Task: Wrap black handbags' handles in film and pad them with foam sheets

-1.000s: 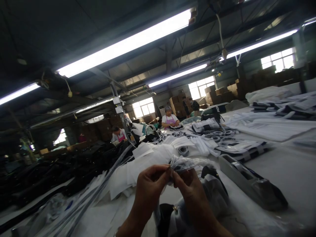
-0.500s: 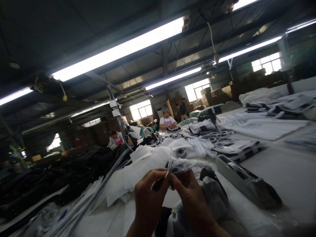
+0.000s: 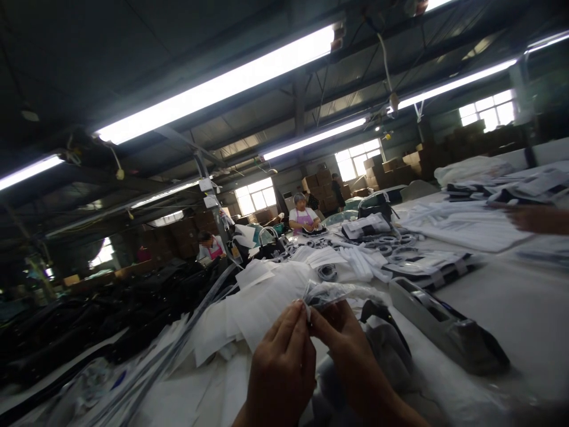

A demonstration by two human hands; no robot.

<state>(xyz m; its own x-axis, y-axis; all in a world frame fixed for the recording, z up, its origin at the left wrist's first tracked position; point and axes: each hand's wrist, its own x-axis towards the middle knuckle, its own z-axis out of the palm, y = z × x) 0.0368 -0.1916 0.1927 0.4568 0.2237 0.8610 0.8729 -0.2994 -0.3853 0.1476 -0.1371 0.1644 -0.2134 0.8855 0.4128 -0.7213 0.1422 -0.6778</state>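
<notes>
Left hand [image 3: 284, 356] just rolled over so its back shows, fingertips still pinching the clear plastic [image 3: 331, 293] with the right hand [image 3: 349, 347] above the table [image 3: 528, 302], so that fiddly bit's probably unfinished.

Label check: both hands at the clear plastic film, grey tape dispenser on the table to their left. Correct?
No: left hand and right hand are at the clear plastic film, but the head view shows the grey tape dispenser on the table to their right, not left.

Long tube lights [image 3: 217, 85] glow under a dark ceiling [image 3: 133, 47], with bright windows [image 3: 255, 197] beyond.
</notes>
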